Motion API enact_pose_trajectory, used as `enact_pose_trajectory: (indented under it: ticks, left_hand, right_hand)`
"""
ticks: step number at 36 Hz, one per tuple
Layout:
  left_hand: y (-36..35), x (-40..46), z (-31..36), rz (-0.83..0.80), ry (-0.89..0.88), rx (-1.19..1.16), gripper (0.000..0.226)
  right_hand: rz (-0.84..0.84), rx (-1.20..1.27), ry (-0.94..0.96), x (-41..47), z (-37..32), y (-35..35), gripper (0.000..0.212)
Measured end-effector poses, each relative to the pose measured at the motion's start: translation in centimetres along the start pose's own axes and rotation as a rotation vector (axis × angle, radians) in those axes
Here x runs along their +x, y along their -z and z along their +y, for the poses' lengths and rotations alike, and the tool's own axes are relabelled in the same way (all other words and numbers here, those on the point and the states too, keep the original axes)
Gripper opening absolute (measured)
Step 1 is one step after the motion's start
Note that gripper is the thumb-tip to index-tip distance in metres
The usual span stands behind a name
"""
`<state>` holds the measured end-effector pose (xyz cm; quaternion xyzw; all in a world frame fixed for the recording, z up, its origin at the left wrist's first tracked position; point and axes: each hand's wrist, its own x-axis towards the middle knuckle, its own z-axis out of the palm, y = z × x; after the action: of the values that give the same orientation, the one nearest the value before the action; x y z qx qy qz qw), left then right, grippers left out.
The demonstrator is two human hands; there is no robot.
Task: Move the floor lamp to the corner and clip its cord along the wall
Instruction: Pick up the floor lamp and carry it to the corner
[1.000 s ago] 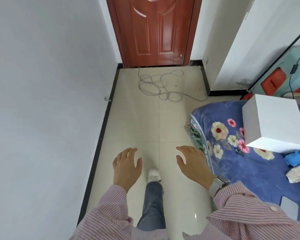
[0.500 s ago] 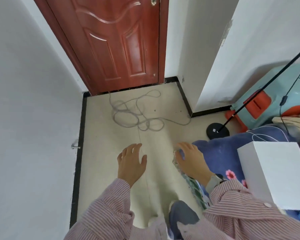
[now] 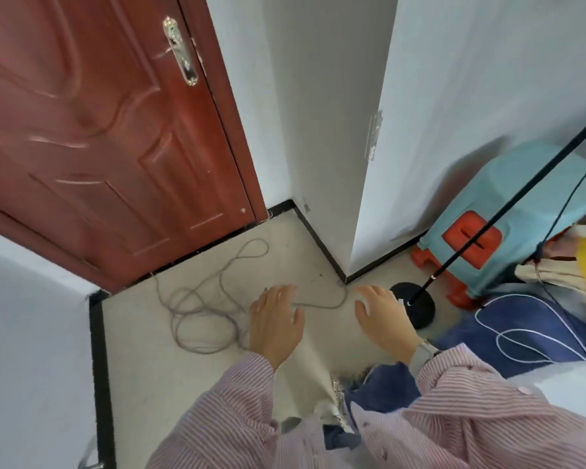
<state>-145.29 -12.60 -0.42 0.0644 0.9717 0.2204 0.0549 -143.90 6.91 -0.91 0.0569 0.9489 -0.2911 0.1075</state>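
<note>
head view: both hands are out in front, palms down, fingers spread wide and holding nothing. the left hand [image 3: 275,328] hangs over the loose grey cord [image 3: 203,306] coiled on the floor [image 3: 142,367] in front of the red door [image 3: 99,130]. the right hand [image 3: 384,318] is just beside the black round base [image 3: 416,308] of the floor lamp, whose thin black pole [image 3: 508,211] leans up and to the right across a blue and orange stool [image 3: 508,214].

my reading is that the task is at its start: the lamp is not yet gripped and the cord is unclipped. the next move calls for a firm grasp low on the pole with the right hand.

room is tight on the right, with the stool, a blue blanket [image 3: 521,330] and the projecting wall corner [image 3: 349,275]. the floor by the door is open, though the coiled cord could snag a foot.
</note>
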Motion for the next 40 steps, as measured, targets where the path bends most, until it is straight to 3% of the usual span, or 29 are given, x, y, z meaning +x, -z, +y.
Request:
enact_pose_trajectory:
  ticks: [6, 11, 20, 27, 33, 40]
  left_hand:
    - [-0.7, 10.1, 2.9, -0.145, -0.2, -0.002, 0.039]
    - [-2.8, 17.3, 6.9, -0.268, -0.437, -0.035, 0.034]
    - [-5.7, 26.7, 13.9, -0.48, -0.75, -0.076, 0.039]
    - [-8.7, 29.9, 22.1, -0.662, -0.869, -0.179, 0.041]
    - [-13.0, 32.1, 30.2, -0.712, -0.84, -0.367, 0.039]
    - [-18.2, 34.7, 37.0, -0.713, -0.793, -0.549, 0.062]
  right_hand:
    - [0.138, 0.069, -0.144, 5.8, 1.4, 3.4, 0.033]
    - [0.224, 0.145, -0.382, 8.0, 4.7, 5.2, 0.037]
    - [0.564, 0.331, -0.719, 10.6, 8.3, 9.7, 0.037]
    - [0.802, 0.426, -0.852, 10.6, 12.3, 12.0, 0.036]
    - [0.975, 0.491, -0.838, 13.1, 19.4, 14.7, 0.038]
    - [0.993, 0.465, -0.74, 17.4, 27.0, 16.0, 0.051]
